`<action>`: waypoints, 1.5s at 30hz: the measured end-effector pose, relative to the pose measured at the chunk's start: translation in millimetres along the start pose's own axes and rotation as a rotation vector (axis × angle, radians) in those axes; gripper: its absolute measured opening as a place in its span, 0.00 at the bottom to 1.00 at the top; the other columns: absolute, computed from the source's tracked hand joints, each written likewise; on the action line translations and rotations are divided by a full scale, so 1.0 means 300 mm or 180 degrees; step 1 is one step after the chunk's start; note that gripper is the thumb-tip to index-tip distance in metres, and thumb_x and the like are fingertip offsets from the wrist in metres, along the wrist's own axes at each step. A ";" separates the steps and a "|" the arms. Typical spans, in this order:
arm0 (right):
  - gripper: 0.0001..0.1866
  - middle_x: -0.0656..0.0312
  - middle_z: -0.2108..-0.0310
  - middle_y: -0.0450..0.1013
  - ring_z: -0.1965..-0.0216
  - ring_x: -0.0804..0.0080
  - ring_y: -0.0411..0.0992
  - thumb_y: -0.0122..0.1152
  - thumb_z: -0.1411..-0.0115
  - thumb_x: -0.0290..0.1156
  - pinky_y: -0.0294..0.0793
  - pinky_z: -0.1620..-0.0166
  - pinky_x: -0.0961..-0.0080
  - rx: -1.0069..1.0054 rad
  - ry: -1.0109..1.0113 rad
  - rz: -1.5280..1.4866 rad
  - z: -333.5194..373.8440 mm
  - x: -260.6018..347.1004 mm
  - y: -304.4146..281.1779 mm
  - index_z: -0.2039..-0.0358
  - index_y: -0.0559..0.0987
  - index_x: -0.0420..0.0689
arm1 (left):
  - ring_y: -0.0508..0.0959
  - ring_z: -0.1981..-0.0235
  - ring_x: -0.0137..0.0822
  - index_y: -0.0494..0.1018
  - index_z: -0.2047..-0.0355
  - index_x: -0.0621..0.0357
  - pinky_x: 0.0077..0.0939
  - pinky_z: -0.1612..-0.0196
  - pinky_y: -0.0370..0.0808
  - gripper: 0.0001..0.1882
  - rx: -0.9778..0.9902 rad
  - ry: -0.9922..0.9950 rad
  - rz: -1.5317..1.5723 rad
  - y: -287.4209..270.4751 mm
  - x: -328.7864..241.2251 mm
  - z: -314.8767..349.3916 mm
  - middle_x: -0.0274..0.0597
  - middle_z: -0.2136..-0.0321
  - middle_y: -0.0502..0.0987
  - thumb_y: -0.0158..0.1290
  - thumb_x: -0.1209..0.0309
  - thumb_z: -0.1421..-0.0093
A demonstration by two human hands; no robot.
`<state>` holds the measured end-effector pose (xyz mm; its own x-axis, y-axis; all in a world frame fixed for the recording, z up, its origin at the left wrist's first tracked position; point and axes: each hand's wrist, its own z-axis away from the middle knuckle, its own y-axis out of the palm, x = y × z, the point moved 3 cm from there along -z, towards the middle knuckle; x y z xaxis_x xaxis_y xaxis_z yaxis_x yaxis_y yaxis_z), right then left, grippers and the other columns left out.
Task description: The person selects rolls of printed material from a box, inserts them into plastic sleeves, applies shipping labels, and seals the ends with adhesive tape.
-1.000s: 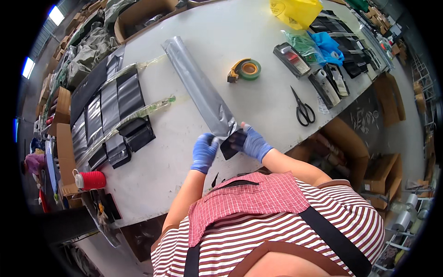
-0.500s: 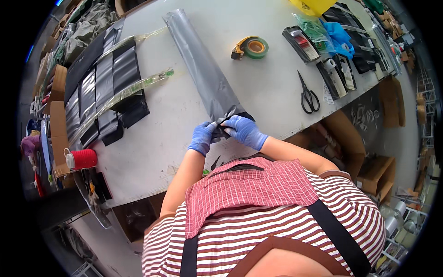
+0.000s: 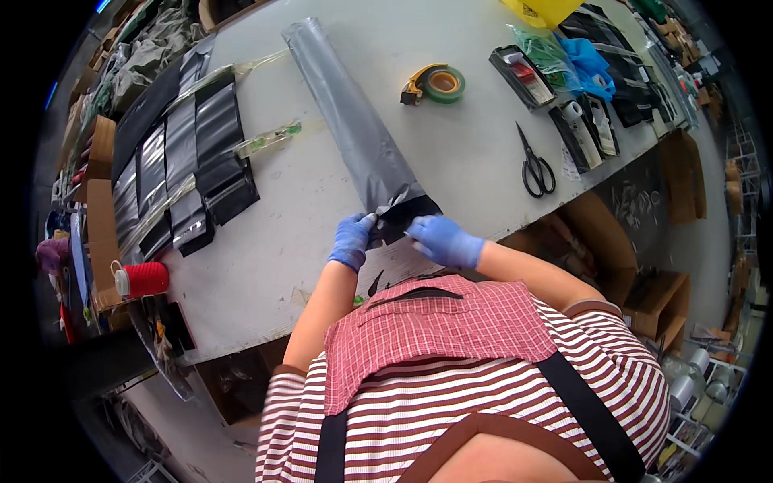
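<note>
The grey sleeve [image 3: 352, 125], likely limp and slippery, is best held at its black end [image 3: 412, 212], finger-pinched by the left hand [image 3: 351, 241]; whether the right hand [image 3: 448, 241] pinches cannot be told.

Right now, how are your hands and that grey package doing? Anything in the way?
Left hand pinching grey package at its dark end. Right hand close by, grip unclear. Scissors, tape off right, not blocking.

The plastic package [image 3: 358, 129] is grey with a black end [image 3: 412, 211]. The gloves [image 3: 452, 243] are blue, the apron [image 3: 491, 326] red-and-white checked
</note>
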<state>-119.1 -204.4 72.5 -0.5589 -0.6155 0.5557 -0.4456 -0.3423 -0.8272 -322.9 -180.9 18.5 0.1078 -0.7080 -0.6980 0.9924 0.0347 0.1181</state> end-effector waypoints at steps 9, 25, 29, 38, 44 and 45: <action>0.12 0.45 0.66 0.76 0.61 0.46 0.75 0.54 0.45 0.35 0.74 0.57 0.57 0.2312 0.2256 0.0016 0.802 -0.265 0.094 0.67 0.78 0.41 | 0.69 0.42 0.44 0.71 0.47 0.51 0.42 0.40 0.64 0.22 -0.0826 0.4152 -0.4510 0.047 -0.242 0.113 0.43 0.45 0.71 0.49 0.75 0.44; 0.12 0.60 0.50 0.73 0.46 0.61 0.69 0.56 0.44 0.24 0.71 0.47 0.70 -0.0903 -0.1480 0.0428 -0.131 -0.346 -0.087 0.59 0.78 0.48 | 0.70 0.45 0.44 0.78 0.57 0.44 0.40 0.42 0.67 0.17 -0.0680 0.4900 -0.4663 0.064 -0.166 0.034 0.38 0.51 0.71 0.56 0.71 0.49; 0.05 0.58 0.65 0.78 0.60 0.63 0.76 0.58 0.40 0.27 0.75 0.54 0.71 -0.0799 -0.0627 -0.1140 -0.168 -0.325 -0.118 0.64 0.79 0.41 | 0.76 0.53 0.43 0.78 0.58 0.54 0.34 0.49 0.73 0.15 -0.0574 0.4140 -0.3333 0.035 -0.138 0.060 0.40 0.59 0.77 0.58 0.77 0.48; 0.12 0.62 0.83 0.69 0.78 0.76 0.66 0.59 0.40 0.35 0.69 0.71 0.76 -0.0878 0.2297 -0.2982 -0.188 -0.318 0.001 0.74 0.77 0.40 | 0.72 0.72 0.23 0.79 0.67 0.64 0.22 0.65 0.70 0.15 -0.1348 0.1604 0.0513 0.028 0.028 -0.019 0.32 0.74 0.78 0.56 0.62 0.38; 0.14 0.53 0.80 0.72 0.76 0.62 0.72 0.58 0.43 0.39 0.73 0.68 0.65 -0.0268 0.2676 -0.2130 -0.277 -0.307 -0.009 0.75 0.77 0.40 | 0.74 0.79 0.34 0.79 0.70 0.65 0.30 0.68 0.72 0.14 -0.1953 0.1020 -0.1787 -0.006 -0.027 -0.064 0.43 0.77 0.79 0.56 0.63 0.40; 0.14 0.50 0.79 0.73 0.74 0.56 0.74 0.58 0.44 0.39 0.74 0.66 0.62 -0.0030 0.2920 -0.2111 -0.277 -0.302 -0.040 0.74 0.76 0.40 | 0.76 0.75 0.40 0.78 0.65 0.64 0.33 0.65 0.73 0.11 -0.2208 0.1236 -0.2207 0.011 -0.056 -0.061 0.47 0.73 0.79 0.55 0.67 0.41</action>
<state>-121.1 -85.6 38.8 -0.5105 0.4403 0.7386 -0.8481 -0.3996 -0.3480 -320.2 -156.0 17.7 -0.6061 -0.4571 -0.6509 0.6475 0.1916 -0.7376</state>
